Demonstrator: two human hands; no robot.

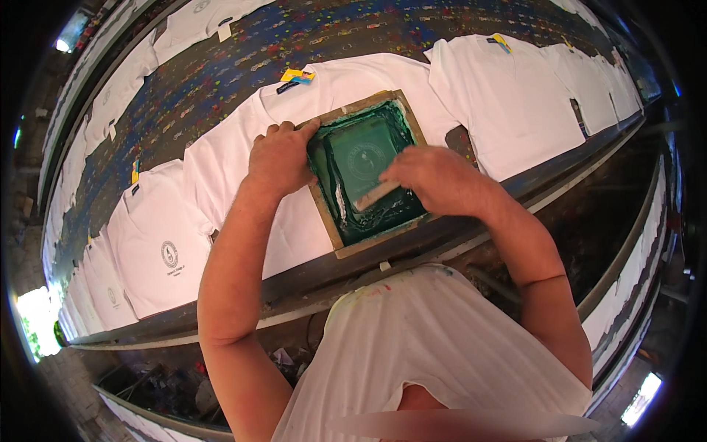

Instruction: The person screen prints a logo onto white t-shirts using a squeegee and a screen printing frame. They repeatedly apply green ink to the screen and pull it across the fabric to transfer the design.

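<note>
A wooden-framed printing screen (380, 238) lies at a slant on a white V-neck T-shirt (234, 158), covering part of its chest. Green emulsion fills the mesh, with a pale round emblem in its middle and dark wet ink along the inner edges. My left hand (281, 158) grips the frame's upper left side, thumb along the rim. Inside the frame, my right hand (442, 178) is closed round a small squeegee (377, 194) with a light wooden edge. It is slightly blurred and sits over the lower part of the mesh, just below the emblem.
To the left, another T-shirt (157, 228) bears a dark round print. A T-shirt (515, 107) without visible print lies to the right. More shirts line the long, paint-speckled table (258, 62), including its far side. The table's near edge (294, 298) runs close to my body.
</note>
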